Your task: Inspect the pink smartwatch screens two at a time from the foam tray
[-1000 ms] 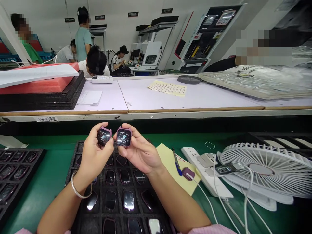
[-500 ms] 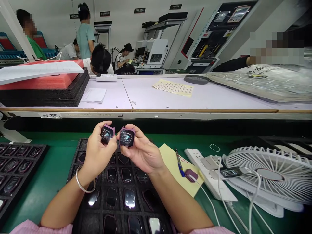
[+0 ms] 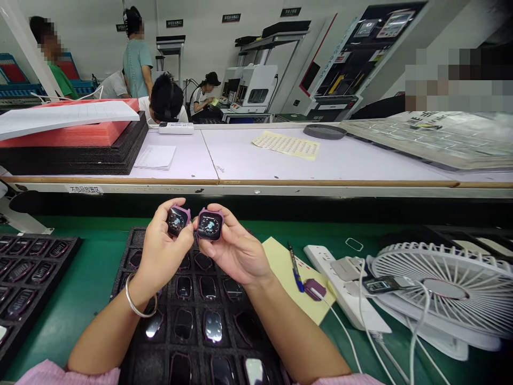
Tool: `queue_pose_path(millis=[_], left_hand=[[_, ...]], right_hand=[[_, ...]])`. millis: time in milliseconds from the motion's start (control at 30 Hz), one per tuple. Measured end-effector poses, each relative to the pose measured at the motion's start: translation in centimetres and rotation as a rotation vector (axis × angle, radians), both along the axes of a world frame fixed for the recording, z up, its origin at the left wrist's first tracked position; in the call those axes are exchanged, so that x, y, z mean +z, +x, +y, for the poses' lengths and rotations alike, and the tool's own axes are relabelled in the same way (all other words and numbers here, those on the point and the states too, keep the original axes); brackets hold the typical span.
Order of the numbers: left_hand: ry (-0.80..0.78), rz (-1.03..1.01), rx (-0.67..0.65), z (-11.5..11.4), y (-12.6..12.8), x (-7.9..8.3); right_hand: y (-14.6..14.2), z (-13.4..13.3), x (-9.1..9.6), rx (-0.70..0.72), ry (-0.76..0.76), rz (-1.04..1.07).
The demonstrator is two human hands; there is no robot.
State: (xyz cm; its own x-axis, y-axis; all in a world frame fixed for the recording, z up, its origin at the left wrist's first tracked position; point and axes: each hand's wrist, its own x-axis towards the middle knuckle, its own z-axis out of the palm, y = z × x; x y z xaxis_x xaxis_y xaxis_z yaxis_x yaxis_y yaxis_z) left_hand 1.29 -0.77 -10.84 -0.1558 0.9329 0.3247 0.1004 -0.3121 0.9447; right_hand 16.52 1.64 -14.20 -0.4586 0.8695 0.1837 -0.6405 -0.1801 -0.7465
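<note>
My left hand [image 3: 160,254] grips a small purple smartwatch body [image 3: 177,219] with a lit screen. Beside it my right hand [image 3: 236,251] holds a second purple watch body [image 3: 209,224], its screen lit too. Both are raised side by side above a black foam tray [image 3: 128,256] whose pockets hold several more watch bodies. A silver bangle [image 3: 136,299] circles my left wrist.
Another black tray of watch bodies [image 3: 28,267] lies at the left. To the right are a yellow sheet [image 3: 280,262], a blue pen [image 3: 294,267], a white power strip [image 3: 344,294] with cables, a purple watch body on a cable [image 3: 315,289] and a white fan [image 3: 444,283]. Other people work beyond the white bench [image 3: 320,160].
Both watches stay held side by side; my hands have barely shifted. The view moved slightly.
</note>
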Motion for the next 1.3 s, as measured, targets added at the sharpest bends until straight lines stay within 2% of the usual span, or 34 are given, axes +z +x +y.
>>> queue_pose_path(millis=[267, 867, 1067, 1167, 1300], left_hand=[[0.016, 0.047, 0.025, -0.1, 0.0, -0.2], [-0.009, -0.024, -0.021, 0.0, 0.1, -0.2], [-0.017, 0.05, -0.001, 0.3, -0.2, -0.3], [-0.06, -0.028, -0.034, 1.0, -0.4, -0.6], [-0.217, -0.184, -0.157, 1.8, -0.9, -0.8]], right_hand=[[0.0, 0.2, -0.3, 0.042, 0.019, 0.067], [0.1, 0.1, -0.3, 0.039, 0.032, 0.051], [0.1, 0.2, 0.1, 0.025, 0.033, 0.026], [0.2, 0.4, 0.4, -0.002, 0.005, -0.015], [0.7, 1.0, 0.5, -0.072, -0.032, -0.086]])
